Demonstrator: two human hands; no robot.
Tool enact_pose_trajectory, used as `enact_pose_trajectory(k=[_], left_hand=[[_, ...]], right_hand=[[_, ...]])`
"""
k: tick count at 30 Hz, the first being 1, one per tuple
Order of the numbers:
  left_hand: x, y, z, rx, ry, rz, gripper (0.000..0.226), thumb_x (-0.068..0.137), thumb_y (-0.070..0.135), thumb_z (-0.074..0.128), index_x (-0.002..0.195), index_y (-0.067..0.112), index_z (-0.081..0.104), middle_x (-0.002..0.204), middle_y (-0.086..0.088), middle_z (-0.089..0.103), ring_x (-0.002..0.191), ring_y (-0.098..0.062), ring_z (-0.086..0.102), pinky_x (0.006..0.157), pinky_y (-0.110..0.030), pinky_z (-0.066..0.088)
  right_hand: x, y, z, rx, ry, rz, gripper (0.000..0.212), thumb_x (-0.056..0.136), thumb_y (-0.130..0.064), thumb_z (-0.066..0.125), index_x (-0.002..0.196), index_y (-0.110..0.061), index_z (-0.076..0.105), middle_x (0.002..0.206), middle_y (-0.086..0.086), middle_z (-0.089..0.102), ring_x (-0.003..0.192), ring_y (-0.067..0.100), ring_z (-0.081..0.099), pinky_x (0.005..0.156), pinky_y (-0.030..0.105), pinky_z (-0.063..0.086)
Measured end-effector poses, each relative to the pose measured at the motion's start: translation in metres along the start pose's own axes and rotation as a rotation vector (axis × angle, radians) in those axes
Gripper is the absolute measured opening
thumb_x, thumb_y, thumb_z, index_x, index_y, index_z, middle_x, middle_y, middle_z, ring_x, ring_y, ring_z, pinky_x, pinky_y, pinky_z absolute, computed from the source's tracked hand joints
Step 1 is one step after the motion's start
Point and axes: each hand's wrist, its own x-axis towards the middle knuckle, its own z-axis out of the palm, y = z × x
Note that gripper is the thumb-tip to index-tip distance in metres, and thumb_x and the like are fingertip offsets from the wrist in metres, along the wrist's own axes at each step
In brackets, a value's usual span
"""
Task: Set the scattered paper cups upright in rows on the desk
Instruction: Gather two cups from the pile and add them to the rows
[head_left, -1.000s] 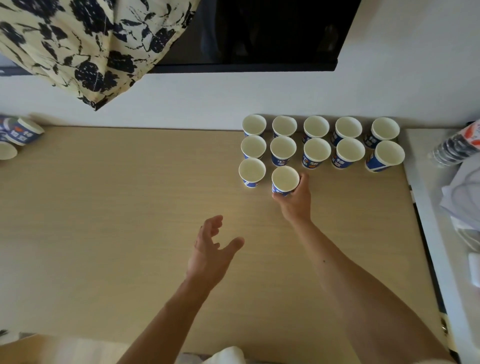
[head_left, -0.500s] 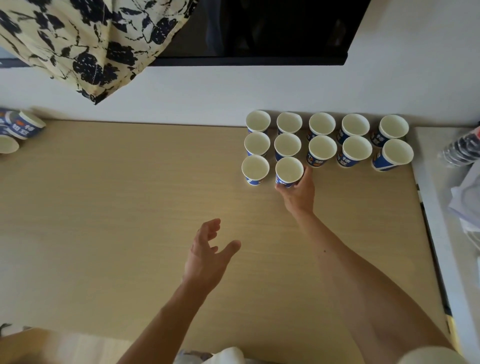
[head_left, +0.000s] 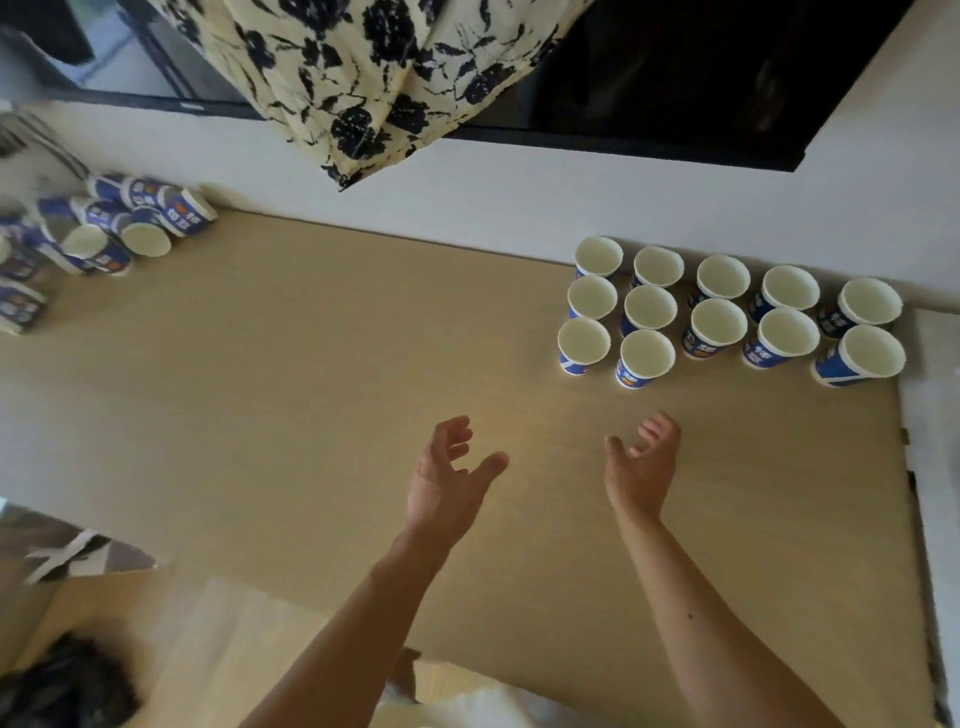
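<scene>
Paper cups (head_left: 719, 322): 12 upright; toppled pile (head_left: 150, 228) blurred, edge-cropped; left hand (head_left: 447, 478), right hand (head_left: 641, 467) spread.

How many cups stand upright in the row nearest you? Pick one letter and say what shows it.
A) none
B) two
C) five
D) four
B: the nearest row holds only two upright cups, the left cup and the right cup, with bare desk to their right.
</scene>
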Motion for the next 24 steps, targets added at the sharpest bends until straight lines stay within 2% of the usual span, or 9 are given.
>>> enact_pose_trajectory(k=[3, 6, 8, 13, 17, 19, 22, 24], left_hand=[[-0.005, 0.001, -0.021, -0.062, 0.047, 0.007, 0.057, 0.081, 0.031, 0.077, 0.131, 0.027, 0.051, 0.122, 0.012, 0.061, 0.115, -0.007, 0.058, 0.09, -0.03, 0.052], [-0.014, -0.002, -0.051, -0.111, 0.066, 0.033, 0.053, 0.083, 0.032, 0.076, 0.13, 0.028, 0.052, 0.12, 0.013, 0.062, 0.112, -0.005, 0.059, 0.085, -0.025, 0.049], [-0.021, -0.009, -0.077, -0.152, 0.082, 0.039, 0.05, 0.083, 0.03, 0.075, 0.128, 0.028, 0.053, 0.119, 0.01, 0.062, 0.112, -0.007, 0.06, 0.084, -0.024, 0.049], [-0.04, -0.038, -0.155, -0.246, 0.137, 0.047, 0.048, 0.085, 0.029, 0.074, 0.128, 0.028, 0.054, 0.12, 0.01, 0.063, 0.11, -0.004, 0.06, 0.091, -0.03, 0.053], [-0.055, -0.063, -0.226, -0.311, 0.179, 0.062, 0.047, 0.085, 0.031, 0.073, 0.127, 0.028, 0.054, 0.119, 0.011, 0.063, 0.11, -0.004, 0.06, 0.093, -0.031, 0.053], [-0.06, -0.074, -0.26, -0.336, 0.194, 0.078, 0.047, 0.085, 0.032, 0.073, 0.128, 0.029, 0.054, 0.119, 0.011, 0.063, 0.11, -0.003, 0.06, 0.093, -0.03, 0.053], [-0.064, -0.089, -0.309, -0.356, 0.225, 0.084, 0.046, 0.085, 0.031, 0.072, 0.127, 0.028, 0.054, 0.119, 0.011, 0.063, 0.109, -0.004, 0.06, 0.095, -0.033, 0.053], [-0.066, -0.101, -0.339, -0.382, 0.244, 0.084, 0.045, 0.085, 0.03, 0.073, 0.126, 0.028, 0.054, 0.118, 0.01, 0.063, 0.109, -0.005, 0.06, 0.094, -0.032, 0.053]], right_hand=[[-0.032, -0.016, 0.009, 0.054, -0.069, -0.009, 0.061, 0.082, 0.009, 0.069, 0.136, 0.0, 0.042, 0.128, 0.02, 0.055, 0.117, 0.03, 0.057, 0.091, 0.037, 0.05], [-0.063, -0.041, 0.026, 0.098, -0.158, -0.036, 0.057, 0.083, 0.008, 0.067, 0.134, -0.003, 0.044, 0.125, 0.015, 0.058, 0.112, 0.023, 0.06, 0.087, 0.028, 0.047], [-0.085, -0.061, 0.043, 0.112, -0.231, -0.054, 0.054, 0.083, 0.007, 0.067, 0.132, -0.004, 0.046, 0.122, 0.012, 0.06, 0.108, 0.021, 0.062, 0.084, 0.026, 0.047], [-0.154, -0.106, 0.092, 0.117, -0.384, -0.146, 0.05, 0.084, 0.008, 0.068, 0.129, -0.003, 0.049, 0.116, 0.012, 0.061, 0.1, 0.02, 0.062, 0.078, 0.014, 0.046], [-0.224, -0.13, 0.138, 0.123, -0.458, -0.162, 0.044, 0.086, 0.006, 0.068, 0.126, -0.003, 0.053, 0.115, 0.016, 0.062, 0.103, 0.028, 0.063, 0.091, 0.032, 0.047], [-0.257, -0.138, 0.162, 0.126, -0.498, -0.171, 0.042, 0.087, 0.003, 0.069, 0.125, -0.004, 0.054, 0.114, 0.015, 0.063, 0.102, 0.027, 0.064, 0.09, 0.032, 0.046], [-0.3, -0.149, 0.197, 0.141, -0.542, -0.176, 0.041, 0.087, 0.001, 0.07, 0.124, -0.008, 0.055, 0.112, 0.012, 0.064, 0.099, 0.023, 0.064, 0.083, 0.025, 0.046], [-0.325, -0.155, 0.22, 0.15, -0.563, -0.171, 0.041, 0.087, 0.001, 0.071, 0.123, -0.01, 0.055, 0.112, 0.011, 0.064, 0.098, 0.022, 0.064, 0.082, 0.026, 0.046]])
